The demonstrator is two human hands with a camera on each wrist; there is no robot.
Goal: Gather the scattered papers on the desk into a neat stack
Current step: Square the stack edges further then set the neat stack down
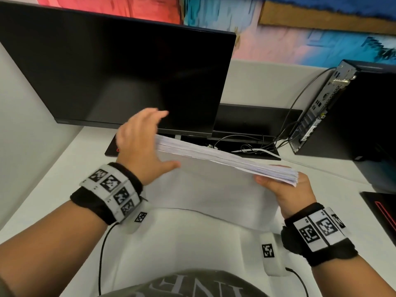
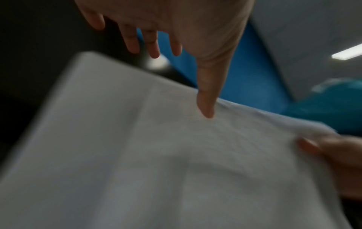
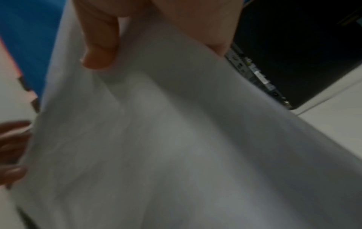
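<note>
The stack of papers [image 1: 225,161] is held on edge above the white bench [image 1: 53,179], tilted so its upper edge runs from about ten o'clock down to four o'clock in the head view, just in front of the dark monitor [image 1: 120,76]. The right hand [image 1: 287,189] pinches the four o'clock corner: its thumb lies on the near face and its fingers [image 3: 221,45] wrap behind. The left hand [image 1: 139,144] stands flat against the ten o'clock end, fingers [image 2: 133,40] straight and slightly spread, thumb resting on the near sheet, so it steadies rather than grips.

The likely failure is fanning. Only one corner is truly clamped, and the sheets look thin, smooth and slippery; if the left palm lifts or the tilt steepens, inner sheets could slide toward ten o'clock and spill onto the bench. The near sheet already bows and ripples in both wrist views, which suggests a limp, loose bundle; a hard tap on the bench could buckle or crease its lower edge. The loose cables [image 1: 252,144] at about one o'clock could snag a stray corner.

The upper edge shows many fine layers, slightly uneven, so the squaring seems unfinished. Both wrist views are blurred, so no print on the sheets can be made out
</note>
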